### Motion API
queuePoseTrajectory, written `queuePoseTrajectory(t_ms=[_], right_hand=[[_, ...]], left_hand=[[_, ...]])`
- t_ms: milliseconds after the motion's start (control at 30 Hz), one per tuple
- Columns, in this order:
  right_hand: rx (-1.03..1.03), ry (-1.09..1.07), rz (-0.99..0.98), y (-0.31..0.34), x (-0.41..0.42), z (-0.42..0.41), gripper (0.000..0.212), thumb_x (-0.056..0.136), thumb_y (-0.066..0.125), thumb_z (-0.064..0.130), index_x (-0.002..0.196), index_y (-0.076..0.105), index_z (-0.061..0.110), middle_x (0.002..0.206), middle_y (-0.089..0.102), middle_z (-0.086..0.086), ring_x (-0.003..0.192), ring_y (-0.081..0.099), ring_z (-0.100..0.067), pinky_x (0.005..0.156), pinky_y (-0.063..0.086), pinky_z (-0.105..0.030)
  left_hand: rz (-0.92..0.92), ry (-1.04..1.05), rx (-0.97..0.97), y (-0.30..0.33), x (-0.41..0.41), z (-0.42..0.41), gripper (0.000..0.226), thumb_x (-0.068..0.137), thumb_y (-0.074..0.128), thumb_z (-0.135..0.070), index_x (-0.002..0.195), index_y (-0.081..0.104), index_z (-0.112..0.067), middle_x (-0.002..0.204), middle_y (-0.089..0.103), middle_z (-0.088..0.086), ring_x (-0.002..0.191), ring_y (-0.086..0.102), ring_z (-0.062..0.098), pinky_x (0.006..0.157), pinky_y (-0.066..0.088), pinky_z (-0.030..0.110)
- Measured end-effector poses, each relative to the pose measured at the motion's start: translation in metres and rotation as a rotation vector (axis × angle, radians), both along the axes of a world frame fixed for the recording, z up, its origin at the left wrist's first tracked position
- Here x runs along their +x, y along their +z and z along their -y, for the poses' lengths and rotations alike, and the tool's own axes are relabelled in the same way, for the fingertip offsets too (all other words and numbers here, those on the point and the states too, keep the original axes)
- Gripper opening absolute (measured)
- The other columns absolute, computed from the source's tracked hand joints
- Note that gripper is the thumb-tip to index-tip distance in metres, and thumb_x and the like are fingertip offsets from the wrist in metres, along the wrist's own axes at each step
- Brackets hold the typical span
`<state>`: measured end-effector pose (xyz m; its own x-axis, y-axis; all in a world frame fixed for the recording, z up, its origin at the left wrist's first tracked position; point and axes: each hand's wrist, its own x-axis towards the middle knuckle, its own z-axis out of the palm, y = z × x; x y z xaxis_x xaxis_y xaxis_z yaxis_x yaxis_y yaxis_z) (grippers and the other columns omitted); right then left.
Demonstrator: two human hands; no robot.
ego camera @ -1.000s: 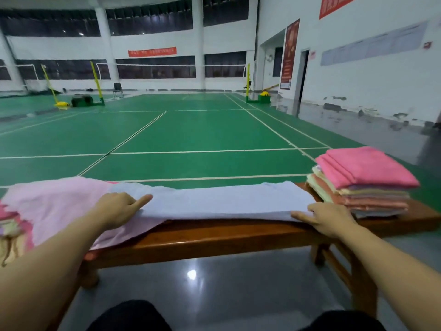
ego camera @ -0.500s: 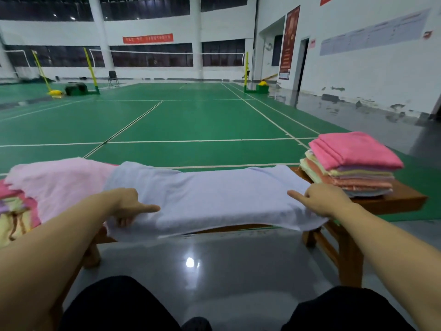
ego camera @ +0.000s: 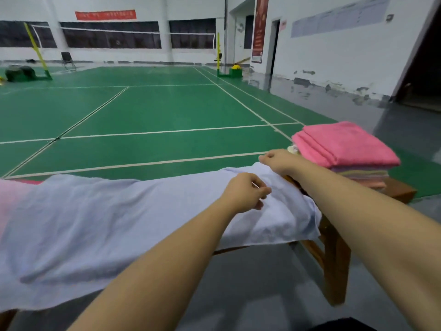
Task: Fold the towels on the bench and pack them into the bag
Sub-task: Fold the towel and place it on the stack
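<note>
Pale lilac towel (ego camera: 114, 225): laid lengthwise along the wooden bench (ego camera: 396, 191), spread nearly flat, its near edge draped over the front of the seat. The spread is judged to be preparation for a fold end to end, since both hands are gathered at its right end only.

Right end of the towel: bunched and slightly raised where it is held. The left hand (ego camera: 245, 193) is set on the near part of this end, fingers curled, cloth pinched between thumb and fingertips. The right hand (ego camera: 279, 161) is set at the far corner of the same end, fingers curled on the cloth edge; the grasp itself is partly hidden by the wrist, and is read as a pinch. The towel thus lies beneath and mostly to the left of both hands, stretching away from them along the seat.

Pink towel (ego camera: 14, 199): seen at the left edge, partly covered by the lilac towel, unfolded; judged to await its turn.

Folded stack (ego camera: 346, 149): several towels piled at the right end of the bench, a bright pink one uppermost, just beside the right hand. Placement is judged to keep finished items clear of the working length.

Bag: not in view.

Surroundings: green court floor (ego camera: 155, 111) beyond the bench.
</note>
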<state>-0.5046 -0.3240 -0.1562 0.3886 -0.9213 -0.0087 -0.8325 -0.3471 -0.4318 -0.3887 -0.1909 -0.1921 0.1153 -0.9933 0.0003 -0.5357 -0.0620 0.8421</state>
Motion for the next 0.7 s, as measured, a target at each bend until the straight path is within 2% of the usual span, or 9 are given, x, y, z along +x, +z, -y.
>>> queuePoseTrajectory(t_ms=[67, 133, 200, 300, 400, 467, 567, 667, 700], right_hand=[[0.066, 0.035, -0.071, -0.002, 0.007, 0.014, 0.047, 0.106, 0.042, 0.043, 0.133, 0.064, 0.011, 0.145, 0.056, -0.011, 0.129, 0.052, -0.03, 0.108, 0.041, -0.037], [0.162, 0.037, -0.075, -0.004, 0.011, 0.026, 0.047, 0.108, 0.039, 0.042, 0.134, 0.064, 0.012, 0.15, 0.049, -0.012, 0.133, 0.049, -0.03, 0.111, 0.037, -0.038], [0.228, 0.018, -0.044, -0.004, 0.011, 0.035, 0.049, 0.108, 0.037, 0.043, 0.131, 0.065, 0.009, 0.147, 0.05, -0.015, 0.127, 0.052, -0.03, 0.104, 0.04, -0.036], [0.255, -0.015, -0.049, -0.008, 0.011, 0.049, 0.055, 0.108, 0.035, 0.046, 0.127, 0.067, 0.006, 0.132, 0.057, -0.015, 0.105, 0.054, -0.028, 0.089, 0.041, -0.031], [0.252, -0.042, -0.028, -0.014, 0.01, 0.059, 0.056, 0.108, 0.035, 0.046, 0.122, 0.07, 0.005, 0.124, 0.063, -0.014, 0.108, 0.063, -0.032, 0.097, 0.049, -0.038], [0.235, -0.047, -0.034, -0.019, 0.011, 0.062, 0.049, 0.106, 0.043, 0.046, 0.119, 0.072, 0.008, 0.123, 0.066, -0.011, 0.11, 0.064, -0.031, 0.099, 0.051, -0.039], [0.145, -0.032, -0.114, -0.029, 0.01, 0.067, 0.033, 0.095, 0.066, 0.035, 0.115, 0.074, 0.011, 0.115, 0.073, -0.008, 0.098, 0.066, -0.024, 0.092, 0.054, -0.034], [0.094, -0.083, -0.12, -0.039, 0.012, 0.067, 0.044, 0.083, 0.081, 0.037, 0.114, 0.072, 0.008, 0.106, 0.074, -0.009, 0.097, 0.067, -0.028, 0.089, 0.054, -0.034], [0.098, -0.131, -0.108, -0.041, 0.013, 0.068, 0.048, 0.079, 0.084, 0.04, 0.112, 0.071, 0.007, 0.098, 0.074, -0.008, 0.092, 0.066, -0.028, 0.085, 0.054, -0.034]], left_hand=[[-0.057, -0.013, 0.022, -0.006, -0.019, 0.028, 0.013, 0.09, 0.065, -0.01, 0.079, 0.071, -0.009, 0.076, 0.076, 0.011, 0.075, 0.076, 0.028, 0.081, 0.062, 0.046], [-0.04, -0.029, 0.029, -0.009, -0.032, 0.05, 0.016, 0.082, 0.059, -0.004, 0.076, 0.074, -0.002, 0.07, 0.075, 0.012, 0.078, 0.074, 0.032, 0.079, 0.061, 0.048], [0.015, -0.039, 0.008, -0.01, -0.046, 0.065, 0.017, 0.076, 0.058, -0.001, 0.08, 0.075, -0.001, 0.072, 0.075, 0.012, 0.078, 0.072, 0.033, 0.076, 0.059, 0.048], [0.08, -0.049, -0.038, -0.015, -0.066, 0.08, 0.021, 0.081, 0.06, -0.003, 0.1, 0.069, -0.005, 0.094, 0.073, 0.015, 0.091, 0.068, 0.036, 0.076, 0.057, 0.046], [0.187, -0.021, 0.008, -0.021, -0.079, 0.084, 0.03, 0.089, 0.062, -0.022, 0.117, 0.062, -0.013, 0.109, 0.067, 0.012, 0.101, 0.064, 0.036, 0.077, 0.048, 0.038], [0.307, -0.004, 0.023, -0.024, -0.08, 0.084, 0.039, 0.088, 0.064, -0.035, 0.123, 0.059, -0.019, 0.114, 0.064, 0.009, 0.104, 0.063, 0.036, 0.079, 0.046, 0.037], [0.391, -0.027, 0.06, -0.024, -0.075, 0.087, 0.048, 0.082, 0.067, -0.053, 0.121, 0.062, -0.027, 0.114, 0.068, 0.001, 0.103, 0.066, 0.028, 0.085, 0.052, 0.036], [0.454, -0.045, 0.061, -0.022, -0.067, 0.083, 0.051, 0.079, 0.07, -0.056, 0.12, 0.064, -0.027, 0.113, 0.068, -0.001, 0.103, 0.066, 0.025, 0.079, 0.049, 0.034], [0.468, -0.053, 0.056, -0.023, -0.064, 0.081, 0.049, 0.079, 0.071, -0.055, 0.118, 0.064, -0.026, 0.111, 0.068, -0.002, 0.103, 0.066, 0.024, 0.076, 0.047, 0.033]])
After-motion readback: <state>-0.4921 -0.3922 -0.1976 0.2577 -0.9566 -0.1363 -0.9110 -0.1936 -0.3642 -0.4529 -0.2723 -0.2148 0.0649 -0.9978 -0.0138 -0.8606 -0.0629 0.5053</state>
